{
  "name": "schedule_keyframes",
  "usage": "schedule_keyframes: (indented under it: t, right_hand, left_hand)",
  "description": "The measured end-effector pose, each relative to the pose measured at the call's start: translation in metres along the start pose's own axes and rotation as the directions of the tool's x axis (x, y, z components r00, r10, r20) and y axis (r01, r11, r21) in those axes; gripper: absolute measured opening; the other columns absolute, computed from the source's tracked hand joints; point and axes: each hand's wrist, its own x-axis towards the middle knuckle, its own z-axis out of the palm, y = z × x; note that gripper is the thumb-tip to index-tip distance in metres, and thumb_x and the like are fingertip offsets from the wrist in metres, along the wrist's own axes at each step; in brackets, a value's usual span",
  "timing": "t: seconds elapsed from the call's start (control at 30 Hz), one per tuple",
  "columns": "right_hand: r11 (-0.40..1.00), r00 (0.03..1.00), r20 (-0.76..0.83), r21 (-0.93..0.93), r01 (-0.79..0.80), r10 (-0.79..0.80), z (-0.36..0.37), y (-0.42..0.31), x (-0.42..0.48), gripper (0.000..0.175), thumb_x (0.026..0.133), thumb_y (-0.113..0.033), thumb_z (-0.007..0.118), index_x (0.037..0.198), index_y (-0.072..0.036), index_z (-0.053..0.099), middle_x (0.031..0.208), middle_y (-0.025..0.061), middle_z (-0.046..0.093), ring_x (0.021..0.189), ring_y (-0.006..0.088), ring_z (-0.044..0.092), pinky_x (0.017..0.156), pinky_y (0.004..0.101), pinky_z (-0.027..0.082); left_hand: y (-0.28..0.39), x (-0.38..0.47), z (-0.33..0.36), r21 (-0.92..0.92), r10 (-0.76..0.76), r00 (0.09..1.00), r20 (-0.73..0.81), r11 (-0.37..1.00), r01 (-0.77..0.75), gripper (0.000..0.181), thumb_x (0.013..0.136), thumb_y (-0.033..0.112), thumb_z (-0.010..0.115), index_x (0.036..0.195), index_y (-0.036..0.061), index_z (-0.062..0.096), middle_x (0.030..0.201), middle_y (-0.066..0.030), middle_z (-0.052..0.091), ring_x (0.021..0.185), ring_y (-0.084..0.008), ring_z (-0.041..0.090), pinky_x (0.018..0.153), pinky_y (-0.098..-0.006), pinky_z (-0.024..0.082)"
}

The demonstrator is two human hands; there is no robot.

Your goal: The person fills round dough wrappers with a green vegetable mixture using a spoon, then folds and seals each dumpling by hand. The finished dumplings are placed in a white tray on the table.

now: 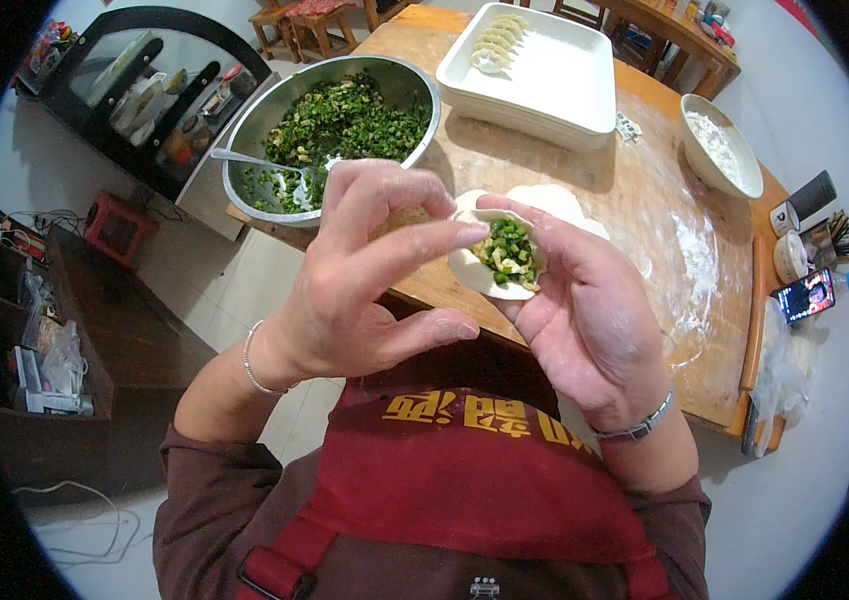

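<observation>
My right hand [589,315], palm up, cradles a round dough wrapper [469,274] topped with chopped green and yellow filling [505,251]. From the left, my left hand [364,277] reaches over with thumb and fingers spread; its index fingertip overlaps the wrapper's left edge, and contact is unclear. More flat wrappers [544,199] lie on the board behind my right hand. A steel bowl [432,90] of green filling, with a metal spoon [244,156] in it, stands beyond my left hand. A row of filled dumplings [499,37] sits in a white tray [529,124].
Flour dusts the wooden board [642,187]. To the right are a bowl of flour [721,146], a rolling pin [756,315], a phone [805,296] with a lit screen, cups and a plastic bag [773,367]. A dark cabinet [132,330] stands at the left.
</observation>
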Motion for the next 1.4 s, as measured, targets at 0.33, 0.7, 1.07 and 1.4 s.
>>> schedule_keyframes:
  t: [0.33,0.7,1.07,1.4]
  right_hand:
    - [0.996,0.997,0.0,0.023,-0.082,0.082,-0.002,0.006,-0.009,0.031,0.102,-0.004,0.05,0.128,0.01,0.055,0.114,0.0179,0.065,0.103,0.0216,0.067,0.096,0.0329,0.056]
    - [0.987,0.992,0.069,-0.134,-0.092,0.101,-0.01,0.016,-0.005,0.032,0.102,-0.006,0.052,0.13,0.009,0.056,0.118,0.0144,0.066,0.107,0.0178,0.066,0.101,0.034,0.054]
    - [0.977,0.995,0.018,-0.19,-0.095,0.1,-0.008,0.014,-0.009,0.033,0.106,-0.014,0.04,0.125,0.008,0.057,0.124,0.0149,0.063,0.112,0.0196,0.063,0.104,0.0382,0.052]
    - [0.992,0.996,0.002,-0.092,-0.086,0.087,-0.007,0.018,-0.003,0.055,0.111,-0.035,0.021,0.134,0.006,0.05,0.13,0.0164,0.06,0.113,0.0199,0.062,0.105,0.0376,0.05]
  left_hand:
    - [0.003,-0.005,0.021,0.026,0.128,0.977,-0.172,0.992,-0.126,0.032,0.065,0.012,0.084,0.096,0.0109,0.077,0.103,-0.0049,0.061,0.096,-0.0258,0.049,0.081,-0.0354,0.044]
    - [0.0,0.004,0.025,-0.1,-0.021,0.988,-0.155,0.995,0.005,0.026,0.062,0.011,0.087,0.085,0.0131,0.076,0.105,-0.0064,0.061,0.098,-0.0265,0.051,0.082,-0.0366,0.045]
    - [0.0,0.006,0.024,-0.262,-0.193,0.981,-0.007,0.947,0.185,0.019,0.067,0.005,0.085,0.08,0.0089,0.073,0.103,-0.0058,0.06,0.101,-0.0236,0.051,0.08,-0.0331,0.047]
    - [-0.004,-0.001,0.034,-0.376,-0.251,0.968,-0.028,0.9,0.223,0.025,0.068,0.005,0.086,0.089,0.0059,0.074,0.101,-0.0066,0.062,0.101,-0.0227,0.057,0.085,-0.0333,0.049]
